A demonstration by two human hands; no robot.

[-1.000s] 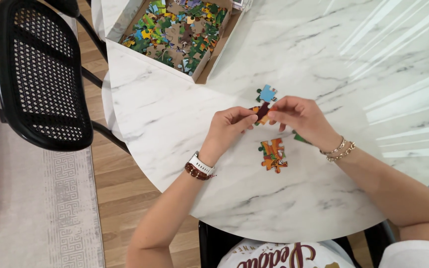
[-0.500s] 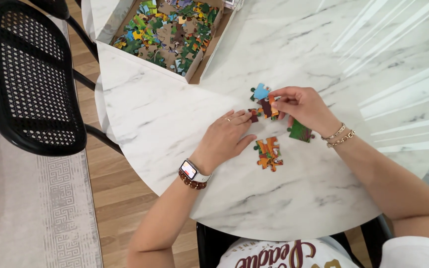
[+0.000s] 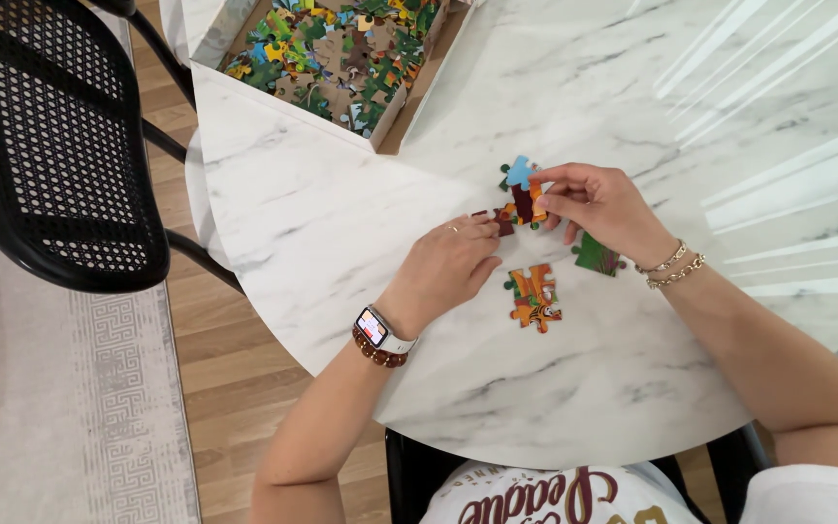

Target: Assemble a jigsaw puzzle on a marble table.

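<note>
Near the middle of the marble tabletop (image 3: 341, 233), the right hand (image 3: 598, 204) pinches a small cluster of joined puzzle pieces (image 3: 522, 194) between thumb and fingertips, while the left hand (image 3: 448, 267) lies flat, fingers loosely spread, its fingertips touching the cluster's left edge.

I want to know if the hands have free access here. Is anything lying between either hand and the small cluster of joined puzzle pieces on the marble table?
Nothing visible does. The right hand already pinches the cluster of joined pieces, and the left hand has its fingertips at the cluster's left edge. The green piece and the orange tiger piece lie off to the side.
</note>
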